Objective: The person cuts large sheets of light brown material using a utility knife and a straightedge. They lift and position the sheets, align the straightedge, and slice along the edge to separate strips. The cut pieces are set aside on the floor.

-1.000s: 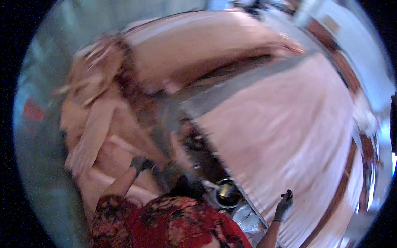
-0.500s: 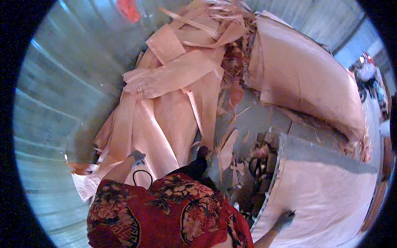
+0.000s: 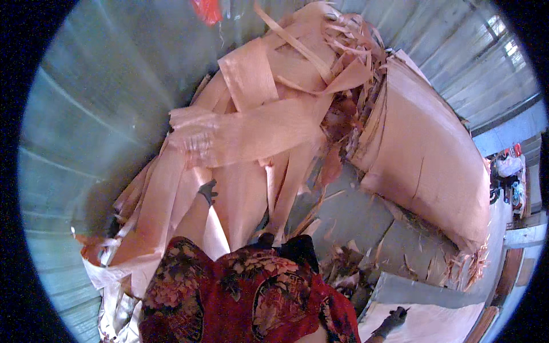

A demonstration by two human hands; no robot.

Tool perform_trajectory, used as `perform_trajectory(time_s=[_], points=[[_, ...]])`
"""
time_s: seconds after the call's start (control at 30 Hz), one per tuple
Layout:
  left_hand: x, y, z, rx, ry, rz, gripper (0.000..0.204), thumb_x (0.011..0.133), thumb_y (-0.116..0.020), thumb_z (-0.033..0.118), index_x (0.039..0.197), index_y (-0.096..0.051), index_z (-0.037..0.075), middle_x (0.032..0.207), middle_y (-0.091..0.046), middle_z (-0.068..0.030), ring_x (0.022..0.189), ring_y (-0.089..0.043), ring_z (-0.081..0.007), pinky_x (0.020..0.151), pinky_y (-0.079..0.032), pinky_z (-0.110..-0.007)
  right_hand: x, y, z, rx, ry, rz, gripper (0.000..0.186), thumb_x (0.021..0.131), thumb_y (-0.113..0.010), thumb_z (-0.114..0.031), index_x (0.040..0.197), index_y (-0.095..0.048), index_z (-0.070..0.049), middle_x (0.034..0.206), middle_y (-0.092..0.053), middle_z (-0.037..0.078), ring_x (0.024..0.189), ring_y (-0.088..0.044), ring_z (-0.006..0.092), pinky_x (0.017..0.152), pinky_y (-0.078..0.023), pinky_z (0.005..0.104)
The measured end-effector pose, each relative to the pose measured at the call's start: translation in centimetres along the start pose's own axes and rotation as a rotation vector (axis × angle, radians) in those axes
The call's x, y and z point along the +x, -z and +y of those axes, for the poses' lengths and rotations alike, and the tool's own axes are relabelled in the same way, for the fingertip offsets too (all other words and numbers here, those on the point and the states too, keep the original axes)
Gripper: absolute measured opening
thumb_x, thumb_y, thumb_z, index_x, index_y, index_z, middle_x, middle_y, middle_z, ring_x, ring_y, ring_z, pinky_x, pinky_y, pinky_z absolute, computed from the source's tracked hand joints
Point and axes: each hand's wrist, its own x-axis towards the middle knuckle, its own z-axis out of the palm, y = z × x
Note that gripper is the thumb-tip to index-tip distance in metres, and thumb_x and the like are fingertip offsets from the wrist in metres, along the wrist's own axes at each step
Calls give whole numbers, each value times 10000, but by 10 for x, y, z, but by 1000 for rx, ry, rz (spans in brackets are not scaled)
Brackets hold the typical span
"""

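My left hand (image 3: 208, 193), in a grey glove, reaches forward over a pile of long, thin wood veneer sheets (image 3: 240, 200). Its fingers are apart and nothing shows in them. Just beyond it, a wide veneer strip (image 3: 257, 131) with a ragged left end lies across the pile. My right hand (image 3: 392, 321), also gloved, is low at the right, above or against a pale sheet (image 3: 426, 323) on a grey-edged surface. Its fingers look closed, and a small dark tip sticks out of them; what that is, I cannot make out.
A tall stack of veneer (image 3: 429, 154) stands at the right. Broken scraps (image 3: 343, 263) litter the grey floor (image 3: 354, 220). Corrugated metal walls (image 3: 97, 126) curve round the left and back. A red thing (image 3: 207, 10) hangs at the top.
My left hand has moved forward over the veneer pile. The view has shifted, so the right hand and pale sheet now sit lower. The right hand still shows the dark tip.
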Motion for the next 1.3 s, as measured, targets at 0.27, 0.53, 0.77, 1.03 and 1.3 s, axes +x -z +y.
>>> perform_trajectory(time_s=[0.27, 0.53, 0.77, 1.03, 1.3], points=[[158, -7, 4, -668, -156, -129, 449, 790, -583, 444, 1155, -532, 187, 968, -573, -6, 818, -533, -165, 603, -410, -327, 82, -231, -108, 201, 254, -474, 159, 856, -554, -191, 827, -596, -40, 657, -544, 17, 505, -453, 90, 442, -340, 237], [78, -119, 36, -982, -275, -12, 310, 884, -479, 281, 1140, -536, 115, 1146, -560, -27, 966, -549, -202, 825, -468, -358, 115, -467, -295, -127, 248, -1007, 138, 856, -548, -154, 870, -595, -25, 648, -559, 30, 535, -501, 111, 506, -417, 270], [-7, -94, 6, -661, -529, 232, 364, 762, -627, 107, 1118, -551, 96, 1088, -600, -77, 964, -581, -258, 795, -489, -378, 98, -621, -375, -298, 712, -1372, 214, 843, -557, -202, 943, -586, -15, 739, -609, 63, 674, -578, 149, 592, -451, 299], [-168, -160, -81, 586, -703, 525, 245, 696, -571, 47, 935, -623, 40, 893, -636, -143, 846, -603, -304, 748, -481, -395, 60, -685, -377, -73, 747, -1677, 159, 849, -571, -165, 860, -607, -11, 772, -612, 13, 679, -529, 88, 624, -439, 255], [-279, -206, -75, -499, -130, 827, 287, 760, -620, 119, 1021, -588, 4, 959, -584, -29, 819, -521, -144, 694, -429, -292, -80, -863, -449, 8, 539, -1848, 172, 812, -591, -287, 800, -577, -116, 604, -484, -44, 463, -378, 63, 405, -299, 219]])
